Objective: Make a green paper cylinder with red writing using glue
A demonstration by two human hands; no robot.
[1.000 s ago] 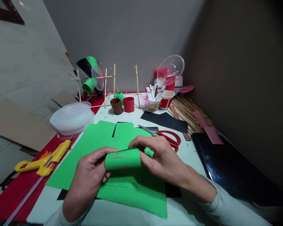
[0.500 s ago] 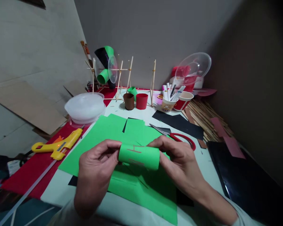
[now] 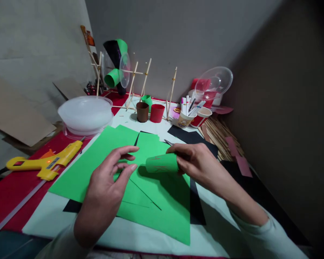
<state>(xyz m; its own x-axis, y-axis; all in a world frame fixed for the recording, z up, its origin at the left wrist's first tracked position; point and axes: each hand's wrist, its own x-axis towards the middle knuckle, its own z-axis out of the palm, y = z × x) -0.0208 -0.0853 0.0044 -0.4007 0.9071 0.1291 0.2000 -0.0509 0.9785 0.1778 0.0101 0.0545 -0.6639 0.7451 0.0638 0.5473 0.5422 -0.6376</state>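
Note:
A rolled green paper tube [image 3: 162, 163] with reddish-brown marks on its side lies sideways in my right hand [image 3: 202, 167], whose thumb and fingers pinch its right end. To the left of the tube, my left hand [image 3: 110, 180] is empty, its thumb and fingers apart and curved. Beneath both hands spreads a large green paper sheet [image 3: 156, 223] with dark slits or lines across it. Only the tip of the scissors [image 3: 168, 142] shows behind my right hand; their red handles are hidden.
A yellow glue gun [image 3: 47, 162] with its light on lies at left, near clear plastic lids [image 3: 86, 113]. Brown [image 3: 142, 112] and red cups [image 3: 157, 113] stand at the back by stick frames. Right of them are a marker cup [image 3: 186, 119], black paper [image 3: 193, 136] and wooden sticks [image 3: 218, 133].
My left hand has let go of the tube's left end and opened. My right hand keeps the tube and now covers the scissors' handles. The view has shifted slightly.

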